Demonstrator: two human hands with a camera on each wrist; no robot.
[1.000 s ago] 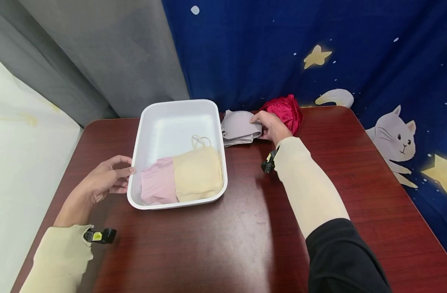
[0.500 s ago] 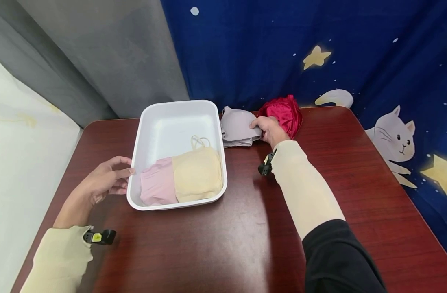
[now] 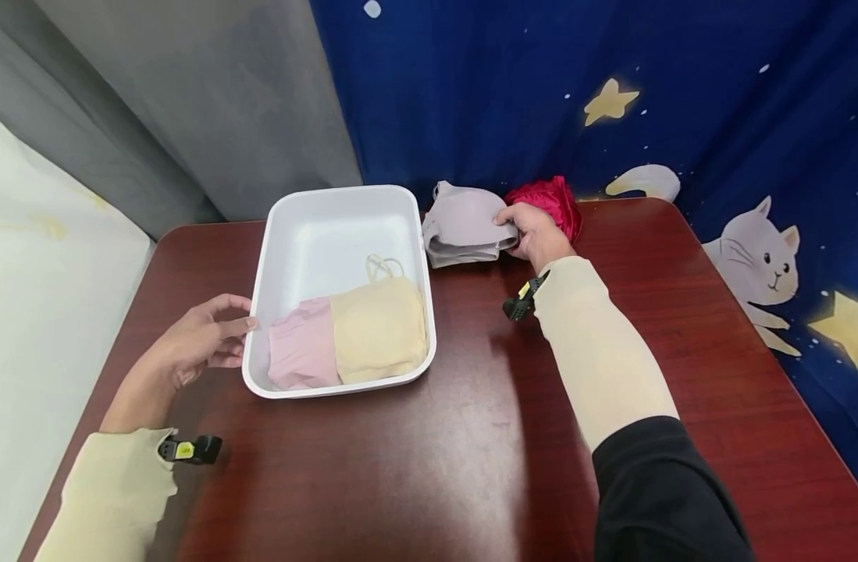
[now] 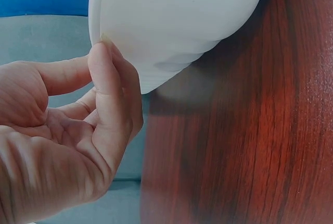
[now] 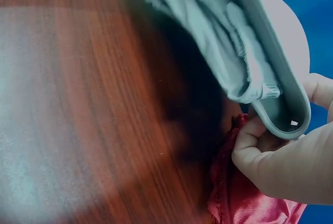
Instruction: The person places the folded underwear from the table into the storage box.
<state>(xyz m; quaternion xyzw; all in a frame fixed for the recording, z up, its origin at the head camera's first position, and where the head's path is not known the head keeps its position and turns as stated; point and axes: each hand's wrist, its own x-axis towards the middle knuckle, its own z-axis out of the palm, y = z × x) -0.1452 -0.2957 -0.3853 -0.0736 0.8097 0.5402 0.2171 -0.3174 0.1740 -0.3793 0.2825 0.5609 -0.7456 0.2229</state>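
My left hand [image 3: 214, 332] pinches the left rim of a white plastic bin [image 3: 339, 393]; the left wrist view shows the fingertips at the edge of the bin [image 4: 182, 10]. In the bin lie a folded pink cloth [image 3: 304, 343] and a folded cream garment [image 3: 379, 329] with a thin strap loop. My right hand [image 3: 537, 234] grips the right end of a folded grey bra [image 3: 467, 215], thumb above and fingers beneath. From the right wrist view, the moulded cup of the bra [image 5: 289, 26] stands over its folded band, raised above the table.
Crumpled red satin cloth [image 3: 555, 204] lies behind my right hand at the table's back edge. A dark red wooden table [image 3: 400, 468] carries everything. Grey and blue curtains [image 3: 457, 94] hang close behind the table, and a white curtain [image 3: 42, 312] hangs at the left.
My right hand has raised the grey bra off the table and shifted it slightly right, overlapping the red cloth more. My left hand stays on the bin's rim.
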